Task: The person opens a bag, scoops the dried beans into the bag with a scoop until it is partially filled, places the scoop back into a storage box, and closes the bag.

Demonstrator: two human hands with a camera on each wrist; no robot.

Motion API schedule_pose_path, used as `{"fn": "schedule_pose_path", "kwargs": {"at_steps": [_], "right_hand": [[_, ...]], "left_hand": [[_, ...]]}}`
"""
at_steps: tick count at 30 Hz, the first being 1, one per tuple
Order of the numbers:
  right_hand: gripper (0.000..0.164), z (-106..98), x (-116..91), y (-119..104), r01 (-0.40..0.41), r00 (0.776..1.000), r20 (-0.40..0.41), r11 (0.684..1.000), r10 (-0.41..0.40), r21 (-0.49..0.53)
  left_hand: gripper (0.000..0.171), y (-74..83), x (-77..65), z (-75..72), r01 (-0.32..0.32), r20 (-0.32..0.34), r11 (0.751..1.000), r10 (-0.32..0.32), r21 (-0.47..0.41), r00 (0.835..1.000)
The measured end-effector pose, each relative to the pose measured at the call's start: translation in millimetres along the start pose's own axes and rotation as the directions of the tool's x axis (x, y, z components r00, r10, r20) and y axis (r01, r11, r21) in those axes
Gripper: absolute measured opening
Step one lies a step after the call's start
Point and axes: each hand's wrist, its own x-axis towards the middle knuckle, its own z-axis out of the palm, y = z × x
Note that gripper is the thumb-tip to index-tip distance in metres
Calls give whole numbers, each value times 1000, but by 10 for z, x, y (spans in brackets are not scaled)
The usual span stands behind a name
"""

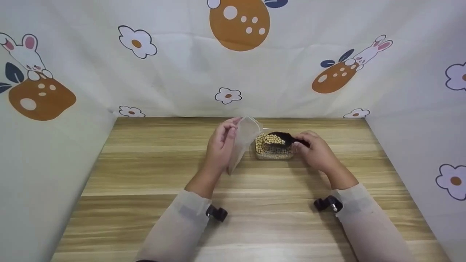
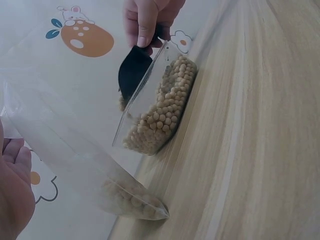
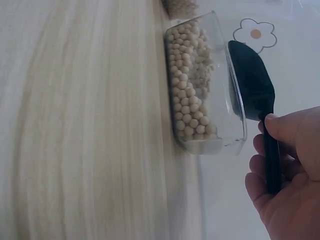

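My left hand (image 1: 218, 142) holds a translucent plastic bag (image 1: 244, 137) upright by its top, with the mouth gaping. Some yellowish soybeans (image 2: 132, 199) lie in the bottom corner of the bag, which rests on the table. With my right hand (image 1: 318, 153) I grip a black scoop (image 3: 252, 80) by its handle, thumb along the top. A heap of soybeans (image 1: 273, 139) fills the scoop, held just over a clear rectangular container (image 1: 273, 157). Inside the container are more soybeans (image 3: 187, 107), unevenly piled. The bag stands just left of the container.
The wood-grain table (image 1: 153, 182) spreads out in front of and beside both forearms. A pale curtain (image 1: 174, 72) printed with rabbits, oranges and flowers walls in its back and both sides. Small black devices (image 1: 217, 213) are strapped at the wrists.
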Motion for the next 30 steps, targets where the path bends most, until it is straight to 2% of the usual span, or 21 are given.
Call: {"fn": "schedule_pose_path", "kwargs": {"at_steps": [13, 22, 30], "right_hand": [[35, -134, -32, -106, -53, 997, -44, 994, 57, 99], [35, -206, -25, -248, 17, 995, -99, 990, -4, 137], [32, -319, -1, -488, 56, 993, -114, 990, -41, 131]], "left_hand": [[19, -5, 10, 5, -31, 3, 999, 31, -15, 1000], [20, -1, 10, 7, -21, 9, 1000, 21, -23, 1000], [20, 8, 15, 10, -17, 6, 1000, 17, -15, 1000]]}}
